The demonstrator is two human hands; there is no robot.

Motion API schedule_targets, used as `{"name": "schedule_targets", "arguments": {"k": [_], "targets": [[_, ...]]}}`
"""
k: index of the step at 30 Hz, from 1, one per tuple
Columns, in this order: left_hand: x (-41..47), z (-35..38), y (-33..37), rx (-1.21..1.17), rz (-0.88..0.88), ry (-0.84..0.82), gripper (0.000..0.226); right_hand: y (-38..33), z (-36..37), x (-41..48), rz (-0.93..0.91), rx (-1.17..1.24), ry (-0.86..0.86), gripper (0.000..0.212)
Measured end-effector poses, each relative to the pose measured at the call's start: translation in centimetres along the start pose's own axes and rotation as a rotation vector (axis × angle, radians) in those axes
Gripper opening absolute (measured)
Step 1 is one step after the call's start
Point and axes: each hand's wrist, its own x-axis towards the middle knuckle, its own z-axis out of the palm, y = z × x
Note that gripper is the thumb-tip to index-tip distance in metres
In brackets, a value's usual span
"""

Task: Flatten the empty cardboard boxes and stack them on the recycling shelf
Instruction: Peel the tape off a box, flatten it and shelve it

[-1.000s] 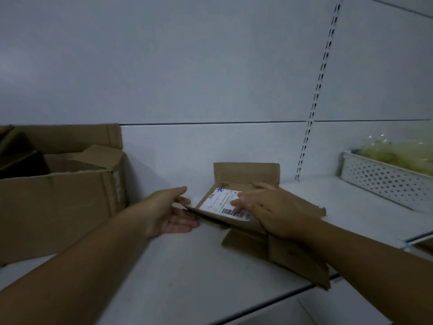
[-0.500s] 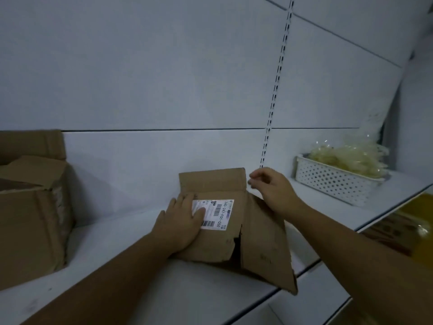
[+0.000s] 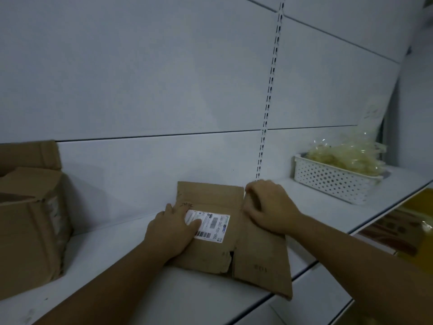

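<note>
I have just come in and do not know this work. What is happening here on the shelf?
A person is pressing a small flattened brown cardboard box onto the white shelf. The left hand lies flat on it, partly over the white shipping label. The right hand pushes down the box's right flap, fingers curled. A large brown cardboard box, not flattened, stands at the left, and a white perforated plastic basket with clear bags stands at the right.

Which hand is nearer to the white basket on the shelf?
Right. The right hand presses the flattened box on the side toward the white basket; the left hand lies farther away, on the shipping label.
</note>
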Motion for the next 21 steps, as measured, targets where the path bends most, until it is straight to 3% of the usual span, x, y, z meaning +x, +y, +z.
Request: {"name": "schedule_targets", "arguments": {"k": [2, 4, 6, 9, 12, 15, 17, 19, 21], "targets": [[0.1, -0.1, 0.0, 0.116, -0.012, -0.006, 0.056, 0.2, 1.1, -1.9, 0.067, -0.077, -0.168, 0.055], [0.3, -0.2, -0.1, 0.167, -0.002, 0.001, 0.057, 1.0, 1.5, -3.3, 0.336, -0.021, -0.302, 0.073], [0.5, -0.6, -0.1, 0.194, 0.012, -0.015, 0.058, 1.6, 1.3, -4.3, 0.514, -0.046, -0.295, 0.094], [0.7, -1.3, 0.5, 0.15, 0.01, -0.081, 0.057, 1.9, 1.0, -5.7, 0.603, -0.079, -0.26, 0.114], [0.6, -2.5, 1.6, -0.135, -0.052, -0.076, 0.035, 3.2, -0.1, -6.9, 0.694, -0.078, -0.232, 0.124], [-0.1, -3.0, 3.2, -0.633, -0.193, -0.221, 0.022, 5.2, -1.9, -8.5, 0.794, -0.011, -0.203, 0.13], [-0.7, -2.5, 5.7, -0.819, -0.209, -0.322, 0.023, 6.4, -2.8, -9.8, 0.895, 0.209, -0.122, 0.13], [-0.5, -1.7, 8.9, -0.774, -0.1, -0.25, 0.031, 7.5, -4.0, -11.3, 1.038, 0.615, 0.016, 0.12], [-0.2, -0.8, 12.4, -0.745, -0.002, -0.17, 0.039, 9.4, -5.6, -13.4, 1.168, 1.077, 0.11, 0.084]]}}
